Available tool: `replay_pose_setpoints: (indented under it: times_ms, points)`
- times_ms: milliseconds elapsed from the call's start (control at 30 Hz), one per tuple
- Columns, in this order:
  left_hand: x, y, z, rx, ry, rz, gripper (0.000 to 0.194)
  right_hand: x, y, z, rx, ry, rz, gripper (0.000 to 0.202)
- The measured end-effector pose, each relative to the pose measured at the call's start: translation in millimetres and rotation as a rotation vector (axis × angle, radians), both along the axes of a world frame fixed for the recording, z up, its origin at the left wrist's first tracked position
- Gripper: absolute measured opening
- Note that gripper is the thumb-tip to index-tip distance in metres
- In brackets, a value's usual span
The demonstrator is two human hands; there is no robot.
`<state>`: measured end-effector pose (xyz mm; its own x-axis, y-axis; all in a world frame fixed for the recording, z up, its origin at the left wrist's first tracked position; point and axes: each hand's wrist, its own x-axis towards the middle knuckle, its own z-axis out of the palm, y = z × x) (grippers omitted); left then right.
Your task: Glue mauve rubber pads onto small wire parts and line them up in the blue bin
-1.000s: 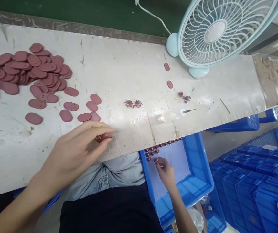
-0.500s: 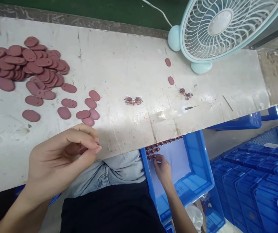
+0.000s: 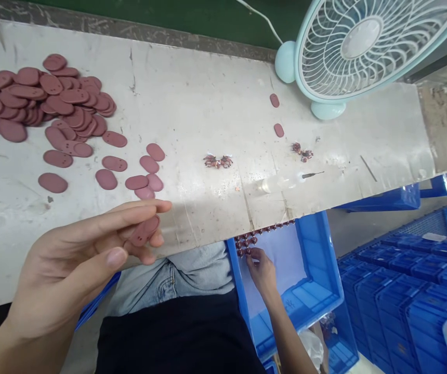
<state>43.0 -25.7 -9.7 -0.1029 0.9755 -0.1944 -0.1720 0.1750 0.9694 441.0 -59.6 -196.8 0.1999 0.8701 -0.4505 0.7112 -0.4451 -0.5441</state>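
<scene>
- Far left, a heap of maroon ovals point(image 3: 60, 105) spreads over the pale counter point(image 3: 192, 104), overlapping every which way, some showing little holes.
- Just beside it, loose ovals point(image 3: 115, 163) lie flat toward your left hand, a few of them touching or overlapping.
- Here's your left hand point(image 3: 143, 243), above the counter's near edge, holding one maroon oval piece point(image 3: 144, 231) among its fingers, the piece tilted and its holes in view; your thumb stands apart from it.
- On to the middle: a small dark-red cluster point(image 3: 218, 161) sits alone on the counter.
- Below the counter's edge, your right hand point(image 3: 261, 267) reaches into the blue bin point(image 3: 317, 293), fingertips at a small dark-red part point(image 3: 248, 251) at the end of a short row; whether they grip it or have let go, you can't tell from here. More rows of these parts line the white sheet point(image 3: 281, 254) in the bin.
- Back up top, two ovals point(image 3: 278, 130) lie apart, with a clear bottle point(image 3: 281, 182) on its side nearer you, dark tip pointing right.
- Close by, more dark-red clusters point(image 3: 306, 155) rest on the counter.
- Far right, the pale-blue fan point(image 3: 362, 39) stands at the back, and stacked blue bins point(image 3: 414, 296) fill the space below.
</scene>
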Motion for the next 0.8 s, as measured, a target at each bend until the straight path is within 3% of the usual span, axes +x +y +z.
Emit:
replay_pose_setpoints:
  times_ms: [133,267,333,400,467,533,600,700,800]
  points:
    - [5,-7,-2.0,-0.005,-0.079,0.059,0.035,-15,16,37.7,0.118,0.127,-0.157,0.038]
    - [20,-13,-11.6,-0.108,-0.295,0.05,0.029,-45,41,96.8,0.225,0.447,-0.273,0.035]
    - [30,-15,-19.1,-0.175,-0.439,0.003,0.026,-65,57,124.2,0.201,0.667,-0.271,0.047]
    - [40,-15,-26.7,-0.211,-0.567,-0.032,0.025,-87,78,143.5,0.117,0.952,-0.242,0.063]
    - [49,-16,-32.1,-0.251,-0.665,-0.015,0.024,-106,102,153.2,-0.012,1.398,-0.219,0.07]
    - [55,-17,-34.2,-0.27,-0.744,0.009,0.025,-118,127,155.9,-0.175,1.905,-0.228,0.061]
    - [58,-19,-33.9,-0.265,-0.798,0.018,0.026,-122,150,156.3,-0.348,2.231,-0.26,0.049]
    - [57,-21,-32.7,-0.234,-0.834,0.025,0.026,-120,167,161.8,-0.407,2.284,-0.311,0.035]
    - [56,-20,-32.8,-0.223,-0.818,0.048,0.026,-124,154,177.7,-0.177,1.984,-0.33,0.035]
